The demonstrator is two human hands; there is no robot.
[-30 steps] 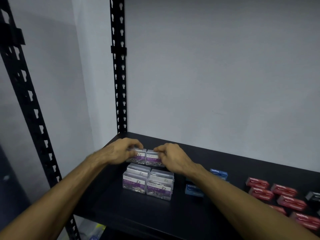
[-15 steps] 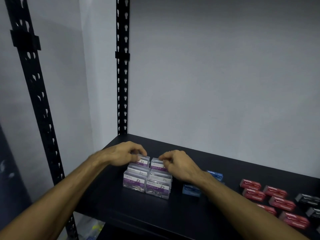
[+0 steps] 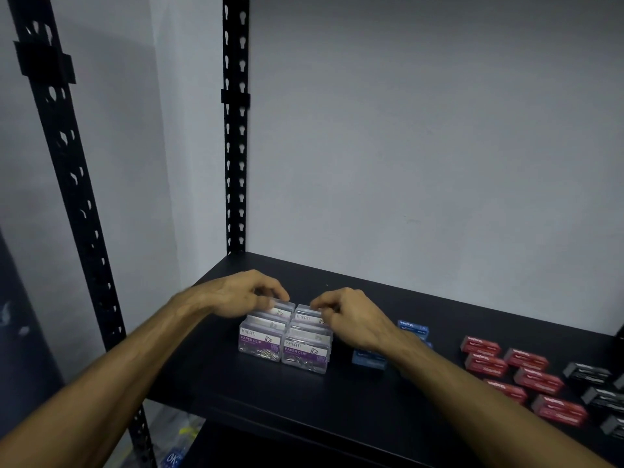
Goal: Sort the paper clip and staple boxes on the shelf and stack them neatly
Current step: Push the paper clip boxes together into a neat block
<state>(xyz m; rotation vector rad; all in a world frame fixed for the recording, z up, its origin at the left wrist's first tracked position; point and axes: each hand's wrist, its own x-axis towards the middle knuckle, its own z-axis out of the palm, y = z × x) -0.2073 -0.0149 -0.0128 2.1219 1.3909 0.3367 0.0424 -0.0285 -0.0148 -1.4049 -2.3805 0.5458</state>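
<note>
My left hand and right hand each pinch a rear paper clip box, touching the front paper clip boxes. Right of my grip, apart on the shelf, lie blue, red and black staple boxes.

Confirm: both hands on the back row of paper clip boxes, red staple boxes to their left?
Not quite. The head view shows the red staple boxes to the right of the paper clip boxes, not left. Both the left hand and right hand are on the back row.
</note>
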